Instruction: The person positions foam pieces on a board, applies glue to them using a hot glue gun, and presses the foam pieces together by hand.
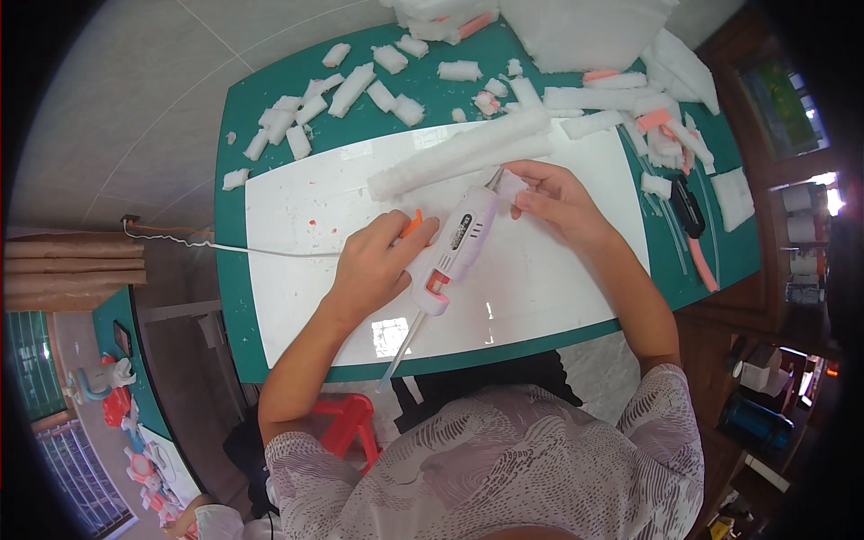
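My left hand point(382, 256) is wrapped round the handle of a pale lilac hot glue gun point(463, 236), with an orange trigger showing by the fingers. A clear glue stick point(400, 351) sticks out of the gun's rear end, toward my body. The metal nozzle points away from me and meets a small white piece of padding point(513, 186). That piece is pinched between the thumb and fingers of my right hand point(562, 205); whether glue is on it I cannot tell. Just beyond the nozzle lies a long white padding roll point(459, 155).
A shiny white board point(306, 216) covers part of the green table point(236, 297). Several small white rolls point(351, 90) lie along the far side. At right are pink and white strips, clear glue sticks and a black-handled tool point(687, 207). The gun's white cord point(279, 253) runs left to the wall.
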A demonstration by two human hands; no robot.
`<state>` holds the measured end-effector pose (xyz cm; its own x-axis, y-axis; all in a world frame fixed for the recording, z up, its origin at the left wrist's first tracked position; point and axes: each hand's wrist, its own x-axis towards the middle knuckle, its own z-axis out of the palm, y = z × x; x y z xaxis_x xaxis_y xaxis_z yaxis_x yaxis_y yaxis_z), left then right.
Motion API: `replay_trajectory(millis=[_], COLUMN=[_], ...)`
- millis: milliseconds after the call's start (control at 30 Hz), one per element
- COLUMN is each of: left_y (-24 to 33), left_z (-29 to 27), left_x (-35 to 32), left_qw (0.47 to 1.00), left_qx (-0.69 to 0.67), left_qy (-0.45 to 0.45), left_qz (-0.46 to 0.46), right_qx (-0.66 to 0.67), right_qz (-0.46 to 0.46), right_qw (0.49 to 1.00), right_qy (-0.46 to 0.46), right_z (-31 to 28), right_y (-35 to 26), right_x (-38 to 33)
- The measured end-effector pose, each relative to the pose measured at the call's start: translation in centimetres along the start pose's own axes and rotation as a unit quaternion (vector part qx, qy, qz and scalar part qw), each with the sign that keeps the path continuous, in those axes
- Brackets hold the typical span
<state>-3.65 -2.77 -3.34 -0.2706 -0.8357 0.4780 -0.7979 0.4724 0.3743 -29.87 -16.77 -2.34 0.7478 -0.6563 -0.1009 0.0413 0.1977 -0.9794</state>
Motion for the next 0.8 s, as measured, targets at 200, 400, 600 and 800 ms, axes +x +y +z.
replay_trajectory(millis=[200,400,600,800], left_y=[0.14,0.38,0.35,0.08], left_z=[-0.15,-0.50,-0.63,-0.45], left_x=[0.18,0.37,0.65,0.52], left_qw=[1.000,0.999,0.995,0.993], left_qx=[0.012,0.045,0.093,0.103], left_qy=[0.000,0.002,0.026,0.036], left_qz=[0.005,0.018,0.039,0.035], right_qx=[0.034,0.124,0.170,0.198], right_qz=[0.002,0.019,0.050,0.053], right_qw=[0.999,0.991,0.983,0.978], right_qy=[-0.005,-0.038,-0.053,-0.050], right_z=[-0.16,-0.27,-0.22,-0.75], right_y=[0.41,0.68,0.48,1.02], right_x=[0.09,0.18,0.28,0.31])
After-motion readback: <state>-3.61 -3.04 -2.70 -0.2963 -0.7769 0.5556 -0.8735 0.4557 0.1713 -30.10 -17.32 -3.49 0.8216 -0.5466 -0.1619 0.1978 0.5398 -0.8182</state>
